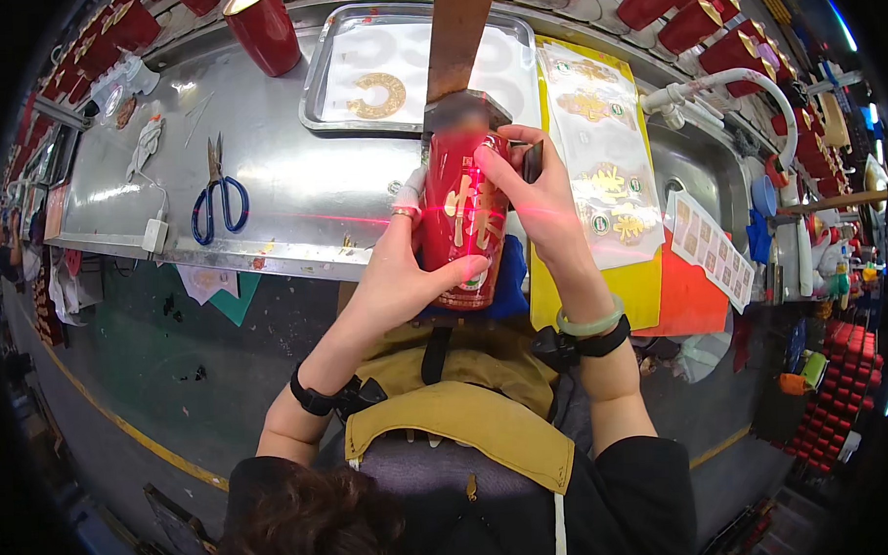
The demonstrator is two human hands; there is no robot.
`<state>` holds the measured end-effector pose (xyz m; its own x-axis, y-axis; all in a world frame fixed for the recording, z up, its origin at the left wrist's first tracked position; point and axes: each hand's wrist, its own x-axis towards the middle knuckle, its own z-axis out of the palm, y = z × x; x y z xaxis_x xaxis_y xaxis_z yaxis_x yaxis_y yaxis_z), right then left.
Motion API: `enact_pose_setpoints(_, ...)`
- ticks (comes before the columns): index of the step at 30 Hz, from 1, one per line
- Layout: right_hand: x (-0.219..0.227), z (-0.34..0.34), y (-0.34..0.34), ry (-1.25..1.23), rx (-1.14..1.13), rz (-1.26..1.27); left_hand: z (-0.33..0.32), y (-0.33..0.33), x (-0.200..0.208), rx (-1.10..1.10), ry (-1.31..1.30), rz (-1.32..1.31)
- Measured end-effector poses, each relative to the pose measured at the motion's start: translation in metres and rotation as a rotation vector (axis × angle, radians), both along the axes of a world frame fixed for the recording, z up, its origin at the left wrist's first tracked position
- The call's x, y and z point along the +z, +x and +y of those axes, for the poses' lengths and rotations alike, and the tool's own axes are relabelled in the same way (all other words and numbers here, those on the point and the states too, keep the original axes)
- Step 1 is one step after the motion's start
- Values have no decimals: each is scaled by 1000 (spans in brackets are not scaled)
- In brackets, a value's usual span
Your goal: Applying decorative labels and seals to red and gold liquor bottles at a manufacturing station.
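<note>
Between my two hands is a red bottle (452,223) with gold characters, standing near the table's front edge. My left hand (400,264) wraps its left side, with the thumb across the lower front near a small round emblem. Along the right side and upper front lies my right hand (539,191), its thumb near the shoulder. A thin red light line crosses the bottle and my right hand. The bottle's top is blurred, below a dark metal block (468,110) on a brown upright post (458,42). Fingers behind the bottle are hidden.
A metal tray (311,111) holds a sheet with a gold C-shaped decal (377,96). Blue-handled scissors (219,202) lie left. Decal sheets (596,145) rest on yellow paper (640,290) at right, before a sink (694,166) and white tap (735,76). Another red bottle (262,34) stands behind.
</note>
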<state>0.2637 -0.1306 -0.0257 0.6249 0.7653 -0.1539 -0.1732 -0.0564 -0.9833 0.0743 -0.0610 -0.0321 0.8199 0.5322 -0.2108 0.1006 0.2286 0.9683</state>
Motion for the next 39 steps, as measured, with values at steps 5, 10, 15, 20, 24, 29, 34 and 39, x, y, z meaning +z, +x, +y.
enact_pose_setpoints(5,-4,6,-4,20,-41,22,-3,0,1,28,4,13)
enact_pose_setpoints(10,-2,3,-8,19,-59,9,-2,-2,6,-6,2,-39)
enact_pose_setpoints(15,-6,2,-11,59,-75,69,-2,-1,9,-4,34,1)
enact_pose_setpoints(20,-7,0,-10,43,-74,16,-1,1,9,0,48,-19)
enact_pose_setpoints(24,-5,-3,-11,31,-72,40,-2,0,9,4,83,3)
enact_pose_setpoints(29,-1,-4,-14,4,-87,-12,0,0,7,-1,56,62)
enact_pose_setpoints(34,3,-3,-16,-16,-92,-7,0,0,4,17,121,48)
enact_pose_setpoints(39,7,-4,-16,-26,-99,-40,4,1,3,-15,88,65)
